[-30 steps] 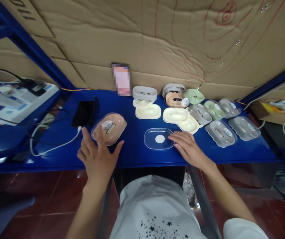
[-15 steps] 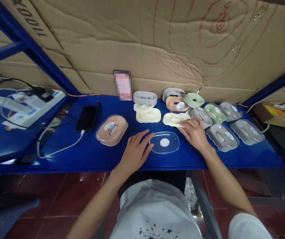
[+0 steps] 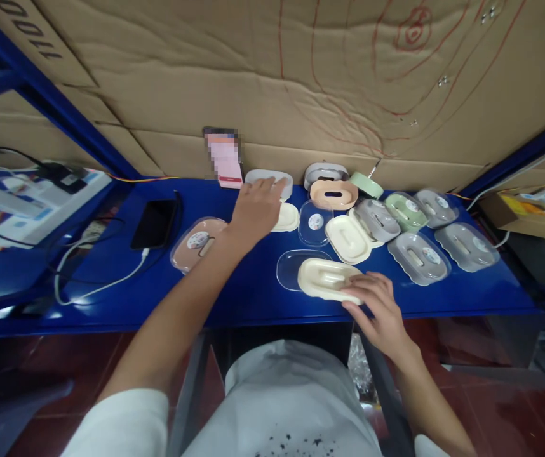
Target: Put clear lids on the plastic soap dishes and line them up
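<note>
My right hand (image 3: 375, 304) grips the right end of a cream tray (image 3: 322, 278) near the table's front edge. That tray overlaps a clear oval lid (image 3: 288, 270) lying on the blue table. Farther back, my left hand (image 3: 260, 206) reaches over a cream dish (image 3: 288, 218) and the front of a grey-white dish (image 3: 282, 184); whether its fingers hold anything is hidden. Another cream tray (image 3: 349, 239) lies right of a clear lid with a round sticker (image 3: 315, 222). Behind them sit a peach tray (image 3: 320, 193) and a green piece (image 3: 366, 185).
Several lidded grey and green boxes (image 3: 418, 257) stand at the right. A lidded pink box (image 3: 190, 246) is partly behind my left forearm. On the left lie a black phone (image 3: 153, 224) with a white cable and a power strip (image 3: 82, 193). Another phone (image 3: 225, 158) leans against the cardboard.
My left hand has moved back and up to the grey-white dish. My right hand has brought a cream tray forward over the clear lid. The sticker lid now lies flat, left of another cream tray.
</note>
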